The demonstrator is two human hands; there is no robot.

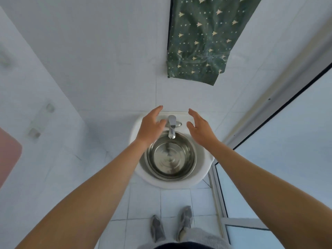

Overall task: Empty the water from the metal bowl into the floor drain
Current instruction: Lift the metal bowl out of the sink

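Note:
A round metal bowl (170,158) with water in it sits inside a small white sink (204,173), under a chrome tap (171,127). My left hand (150,125) hovers above the bowl's far left side, fingers straight and spread, holding nothing. My right hand (199,127) hovers above the far right side in the same way, also holding nothing. Neither hand touches the bowl. No floor drain shows in this view.
White wall tiles rise behind the sink, with a green patterned cloth (203,40) hanging above. A glass door with a dark frame (280,112) stands close on the right. My feet in grey shoes (185,221) stand on the white tiled floor (143,203) below the sink.

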